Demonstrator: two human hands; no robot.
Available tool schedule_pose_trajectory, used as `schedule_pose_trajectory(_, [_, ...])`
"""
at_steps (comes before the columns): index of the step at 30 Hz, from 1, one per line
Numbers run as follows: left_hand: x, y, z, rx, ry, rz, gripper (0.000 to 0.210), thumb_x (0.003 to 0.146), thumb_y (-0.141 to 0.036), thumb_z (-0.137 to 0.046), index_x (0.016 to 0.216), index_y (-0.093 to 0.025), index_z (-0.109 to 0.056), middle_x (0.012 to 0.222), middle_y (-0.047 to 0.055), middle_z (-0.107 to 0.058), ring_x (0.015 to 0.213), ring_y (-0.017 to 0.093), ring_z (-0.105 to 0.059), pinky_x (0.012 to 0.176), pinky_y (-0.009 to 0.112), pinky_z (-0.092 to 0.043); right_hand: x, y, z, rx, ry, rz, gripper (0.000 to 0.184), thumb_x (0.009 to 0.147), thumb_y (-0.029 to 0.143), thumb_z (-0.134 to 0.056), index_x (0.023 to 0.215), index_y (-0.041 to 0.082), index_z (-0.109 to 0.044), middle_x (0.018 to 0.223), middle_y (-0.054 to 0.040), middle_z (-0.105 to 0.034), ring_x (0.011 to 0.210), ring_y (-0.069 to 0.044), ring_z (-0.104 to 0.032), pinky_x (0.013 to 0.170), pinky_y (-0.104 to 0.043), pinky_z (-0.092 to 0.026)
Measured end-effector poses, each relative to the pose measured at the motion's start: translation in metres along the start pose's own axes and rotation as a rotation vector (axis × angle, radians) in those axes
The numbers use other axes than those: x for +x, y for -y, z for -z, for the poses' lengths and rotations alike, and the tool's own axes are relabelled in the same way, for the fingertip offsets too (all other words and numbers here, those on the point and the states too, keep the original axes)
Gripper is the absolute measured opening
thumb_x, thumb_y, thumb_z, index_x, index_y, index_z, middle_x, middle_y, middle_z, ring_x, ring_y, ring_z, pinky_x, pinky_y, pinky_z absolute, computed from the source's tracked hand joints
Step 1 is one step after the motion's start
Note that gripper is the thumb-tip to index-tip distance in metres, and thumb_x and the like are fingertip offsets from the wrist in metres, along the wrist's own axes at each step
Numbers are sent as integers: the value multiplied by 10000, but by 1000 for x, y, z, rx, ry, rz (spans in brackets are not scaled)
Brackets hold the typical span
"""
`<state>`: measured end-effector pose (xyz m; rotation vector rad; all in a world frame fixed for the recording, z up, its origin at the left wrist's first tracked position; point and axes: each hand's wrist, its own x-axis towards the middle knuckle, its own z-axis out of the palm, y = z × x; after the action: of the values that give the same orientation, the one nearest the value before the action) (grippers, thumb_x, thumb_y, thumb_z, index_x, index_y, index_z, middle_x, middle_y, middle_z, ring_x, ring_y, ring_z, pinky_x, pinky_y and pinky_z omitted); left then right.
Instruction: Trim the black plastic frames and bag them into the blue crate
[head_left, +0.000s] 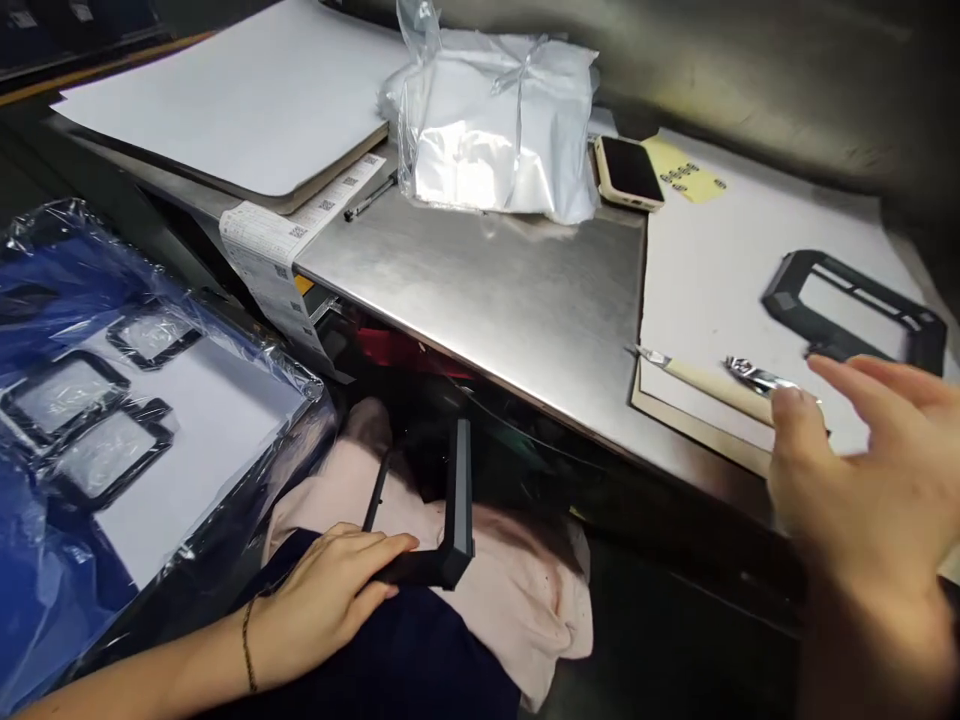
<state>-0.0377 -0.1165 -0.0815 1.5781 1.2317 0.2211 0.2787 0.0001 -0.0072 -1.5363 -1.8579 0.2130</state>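
Observation:
Over my lap, my left hand point(330, 595) grips the lower edge of a black plastic frame point(457, 510), which stands tilted up. My right hand point(877, 460) is raised at the right with thumb and fingers apart, and nothing shows between them. Close to its thumb lie a small metal nail clipper point(761, 378) and a craft knife point(705, 385) with a pale wrapped handle. A second black plastic frame point(795, 295) lies flat on the white sheet point(720, 250), just beyond my right fingertips.
Left of me stands a plastic-lined bin point(300, 410) holding several black frames. A plastic-wrapped bundle point(502, 130), phone point(630, 172), yellow note point(690, 170), pen point(370, 198), printed paper strip point(259, 235) and large white board point(247, 100) are on the metal table point(480, 280). Pink cloth point(525, 590) covers my lap.

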Motion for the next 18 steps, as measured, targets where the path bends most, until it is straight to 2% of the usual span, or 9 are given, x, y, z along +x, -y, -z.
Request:
schedule_pose_trajectory(1, [0, 2, -1, 54, -8, -14, 377, 805, -185, -437, 1168, -265, -493, 1005, 50, -638, 932, 248, -536, 838, 390, -387, -12, 13, -4, -53, -87, -128, 356, 812, 310, -439, 1151, 230, -511, 1257, -53, -440, 1188, -284, -304, 874, -398, -241])
schedule_pose_trajectory(2, [1, 5, -2, 100, -9, -28, 381, 805, -177, -428, 1170, -268, -490, 988, 50, -643, 910, 245, -545, 825, 391, -397, -26, 26, -11, 46, -22, -274, 320, 810, 336, -446, 1105, 247, -530, 1162, -45, -514, 1083, -248, -431, 861, -374, -284])
schedule_pose_trajectory(3, [1, 7, -4, 139, -6, -43, 386, 802, -166, -424, 1168, -268, -489, 976, 48, -646, 888, 237, -556, 818, 389, -405, -42, 38, -19, 217, 181, -363, 234, 762, 373, -517, 939, 244, -601, 986, -39, -598, 936, -225, -525, 791, -346, -351])
schedule_pose_trajectory(4, [1, 8, -5, 172, 1, -59, 393, 796, -149, -421, 1165, -266, -489, 977, 47, -647, 880, 229, -566, 828, 390, -407, -59, 48, -28, 277, 302, -398, 209, 753, 391, -526, 827, 227, -633, 848, -40, -634, 788, -203, -576, 706, -322, -405])
schedule_pose_trajectory(5, [1, 9, -7, 204, 6, -74, 406, 786, -126, -418, 1162, -262, -488, 990, 48, -646, 888, 223, -573, 852, 397, -401, -75, 55, -39, 339, 399, -457, 210, 741, 401, -545, 804, 225, -641, 761, -27, -640, 713, -184, -587, 664, -302, -425])
schedule_pose_trajectory(6, [0, 9, -8, 233, 12, -88, 425, 772, -99, -416, 1159, -260, -486, 1005, 49, -644, 897, 217, -581, 880, 407, -391, -89, 60, -50, 471, 519, -607, 211, 699, 399, -601, 815, 227, -637, 733, -16, -639, 696, -174, -582, 655, -287, -424])
schedule_pose_trajectory(11, [0, -1, -16, 372, 25, -118, 471, 727, -27, -390, 1111, -271, -510, 930, 55, -665, 861, 228, -615, 891, 474, -391, -127, 68, -89, 738, 558, -790, 388, 781, 444, -490, 1062, 177, -493, 726, -17, -625, 629, -144, -565, 628, -285, -437])
schedule_pose_trajectory(15, [0, -9, -24, 441, 68, -144, 484, 694, -3, -387, 1080, -255, -536, 862, 66, -678, 823, 255, -626, 863, 549, -383, -135, 72, -96, 973, 579, -839, 432, 769, 477, -498, 1056, 161, -438, 702, -22, -626, 577, -145, -567, 604, -293, -424])
schedule_pose_trajectory(18, [-2, -11, -30, 451, 95, -148, 501, 658, -8, -426, 1085, -250, -528, 866, 66, -680, 802, 260, -629, 847, 553, -392, -143, 72, -97, 1057, 579, -874, 406, 761, 472, -520, 1011, 163, -438, 625, 6, -598, 527, -128, -538, 559, -270, -394])
